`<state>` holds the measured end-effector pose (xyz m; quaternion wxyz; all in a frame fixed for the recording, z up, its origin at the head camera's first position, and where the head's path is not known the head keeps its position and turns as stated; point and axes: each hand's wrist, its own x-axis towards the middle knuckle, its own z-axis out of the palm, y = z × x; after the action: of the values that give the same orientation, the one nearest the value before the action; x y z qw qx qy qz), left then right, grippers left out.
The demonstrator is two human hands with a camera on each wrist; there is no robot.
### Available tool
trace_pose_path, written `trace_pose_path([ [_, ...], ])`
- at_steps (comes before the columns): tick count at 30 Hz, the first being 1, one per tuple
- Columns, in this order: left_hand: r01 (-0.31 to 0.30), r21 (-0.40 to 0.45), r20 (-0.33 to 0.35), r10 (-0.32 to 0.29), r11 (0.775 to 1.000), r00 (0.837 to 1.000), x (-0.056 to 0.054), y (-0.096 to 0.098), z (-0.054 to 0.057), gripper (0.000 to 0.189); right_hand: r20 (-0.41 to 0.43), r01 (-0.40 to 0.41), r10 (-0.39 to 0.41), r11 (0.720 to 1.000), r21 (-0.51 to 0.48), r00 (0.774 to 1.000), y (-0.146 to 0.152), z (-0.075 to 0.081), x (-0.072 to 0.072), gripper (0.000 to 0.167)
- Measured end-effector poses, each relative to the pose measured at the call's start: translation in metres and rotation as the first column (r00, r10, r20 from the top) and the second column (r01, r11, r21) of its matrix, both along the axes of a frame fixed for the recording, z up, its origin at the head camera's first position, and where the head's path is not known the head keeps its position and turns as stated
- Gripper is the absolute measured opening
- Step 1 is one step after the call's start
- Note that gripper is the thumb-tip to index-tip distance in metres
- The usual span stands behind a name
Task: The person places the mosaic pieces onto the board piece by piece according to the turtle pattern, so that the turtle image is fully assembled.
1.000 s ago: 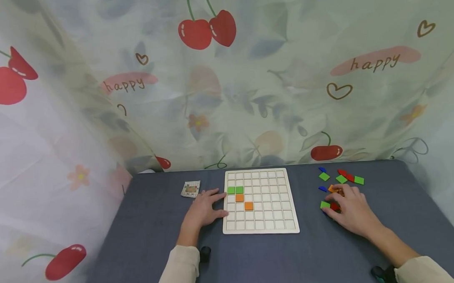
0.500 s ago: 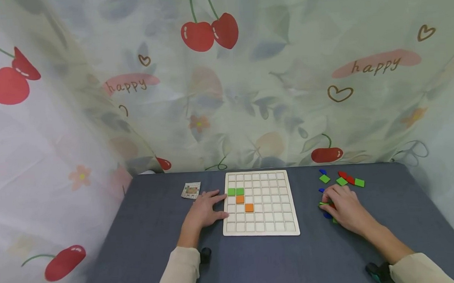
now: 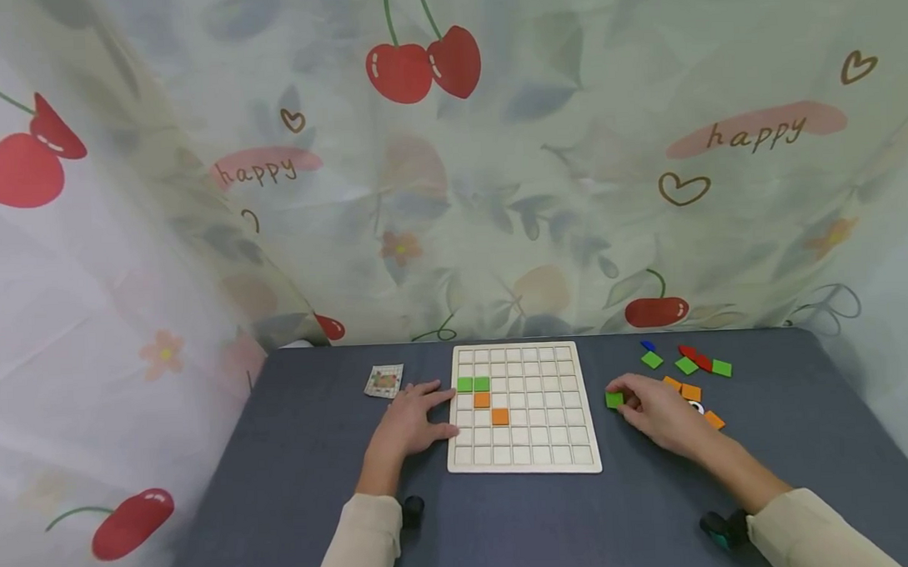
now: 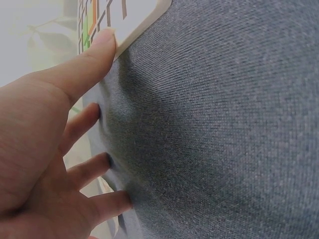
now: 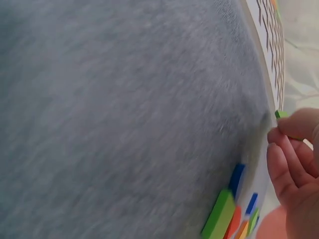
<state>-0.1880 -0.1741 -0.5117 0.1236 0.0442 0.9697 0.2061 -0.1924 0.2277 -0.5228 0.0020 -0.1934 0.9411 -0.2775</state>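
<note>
- We see the right hand (image 3: 657, 414) right of centre in the lower half of the head view, thumb and fingers pinching a green tile (image 3: 614, 400) near the right edge of the white grid board (image 3: 545, 435).
- We find the left hand (image 3: 412, 418) at lower centre-left, fingers spread, thumb touching the board's left edge.
- Towards the board's left we count two green squares (image 3: 482, 384) and two orange squares (image 3: 499, 416).
- We notice loose red pieces (image 3: 695, 358) at centre-right.

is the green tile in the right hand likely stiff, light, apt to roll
The green tile is probably stiff, showing no bend as the right hand pinches it. It looks small, so likely light. Its flat, straight-edged shape suggests sliding rather than rolling.
</note>
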Motion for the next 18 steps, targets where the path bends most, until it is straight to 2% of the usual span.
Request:
trace_pose_path([
  [5, 0.001, 0.000, 0.002, -0.001, 1.000, 1.000, -0.001, 0.001, -0.001, 0.067, 0.073, 0.014, -0.016, 1.000, 0.021, 0.997, -0.016, 0.002, -0.007, 0.029],
  [10, 0.004, 0.002, 0.003, -0.004, 1.000, 1.000, -0.001, 0.001, -0.002, 0.068, 0.077, -0.013, 0.012, 1.000, 0.014, 0.997, -0.032, 0.005, -0.011, 0.029],
  [18, -0.004, -0.003, 0.004, 0.004, 1.000, 1.000, 0.000, 0.001, 0.000, 0.068, -0.055, -0.106, 0.106, 0.994, 0.012, 0.993, -0.065, 0.005, -0.016, 0.023],
])
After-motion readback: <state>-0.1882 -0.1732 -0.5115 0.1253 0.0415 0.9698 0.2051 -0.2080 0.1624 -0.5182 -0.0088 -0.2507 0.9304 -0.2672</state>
